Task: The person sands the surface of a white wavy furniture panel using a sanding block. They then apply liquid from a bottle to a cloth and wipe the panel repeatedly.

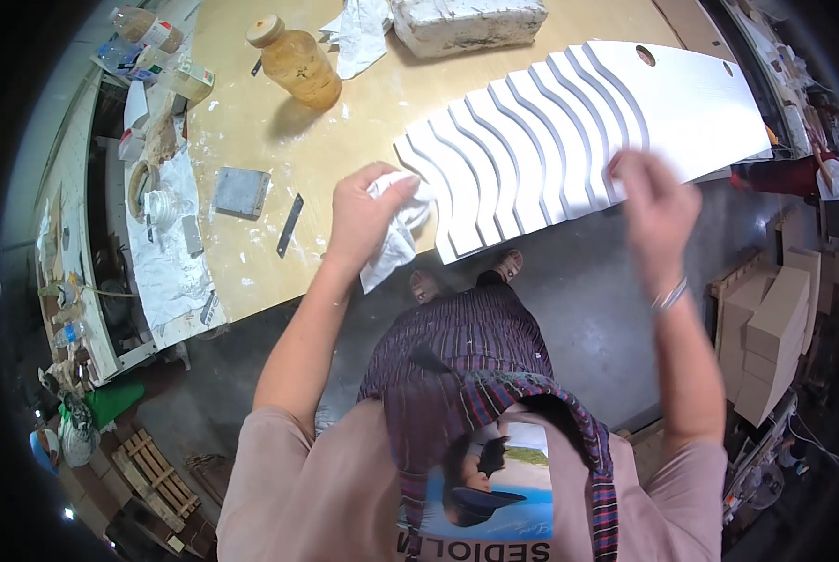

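A white panel (550,140) with wavy ridges or slots across much of its length, and a smooth far-right end with a round hole, lies slantwise on the table. At its left end my left hand (368,211) is closed round a crumpled white cloth (396,234), part of which hangs down by the panel's near corner. Over the panel's near edge, toward the right, is my right hand (660,201), smeared by motion. Its fingers look curled and pinched together; whatever they may hold is too blurred to make out.
On the wooden table (241,112) stand a jar of amber liquid (297,66), a dusty white block (466,26), a grey square pad (241,192) and a dark flat strip (290,225). Bottles (148,28) crowd the far left. Cardboard boxes (766,328) are stacked at right.
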`<control>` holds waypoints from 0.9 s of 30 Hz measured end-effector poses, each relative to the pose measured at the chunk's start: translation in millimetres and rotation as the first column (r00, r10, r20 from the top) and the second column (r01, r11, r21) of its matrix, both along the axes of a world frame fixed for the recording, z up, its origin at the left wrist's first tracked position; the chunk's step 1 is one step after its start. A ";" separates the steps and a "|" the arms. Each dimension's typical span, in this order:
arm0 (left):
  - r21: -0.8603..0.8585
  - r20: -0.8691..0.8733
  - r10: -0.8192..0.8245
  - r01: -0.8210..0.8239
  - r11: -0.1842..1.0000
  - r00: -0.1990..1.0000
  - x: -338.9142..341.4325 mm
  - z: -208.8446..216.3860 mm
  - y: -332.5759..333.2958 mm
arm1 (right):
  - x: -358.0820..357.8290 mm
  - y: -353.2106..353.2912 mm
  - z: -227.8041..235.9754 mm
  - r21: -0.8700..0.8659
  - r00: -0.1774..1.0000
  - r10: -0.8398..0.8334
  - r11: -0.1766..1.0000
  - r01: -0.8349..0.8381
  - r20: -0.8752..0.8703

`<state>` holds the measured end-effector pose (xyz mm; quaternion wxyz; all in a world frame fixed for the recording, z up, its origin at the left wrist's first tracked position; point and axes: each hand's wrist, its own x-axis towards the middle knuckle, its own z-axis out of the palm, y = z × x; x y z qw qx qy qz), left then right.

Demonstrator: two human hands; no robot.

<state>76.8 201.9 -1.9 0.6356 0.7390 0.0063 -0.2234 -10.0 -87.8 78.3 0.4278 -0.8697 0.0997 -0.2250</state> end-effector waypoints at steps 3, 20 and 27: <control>-0.173 0.148 -0.044 0.069 0.982 0.988 8.3 -11.8 -14.1 | -58.0 47.6 -35.9 0.383 0.929 0.244 0.915 -0.126 -0.279; 0.025 0.324 0.191 -0.211 0.977 0.926 -41.4 11.9 -28.2 | -13.8 44.3 -38.2 0.849 0.908 0.362 0.528 -0.014 -0.211; 0.140 0.331 0.008 -0.058 0.989 0.944 -60.8 35.5 -42.0 | 27.9 49.0 -29.6 0.853 0.825 0.523 0.511 -0.101 -0.215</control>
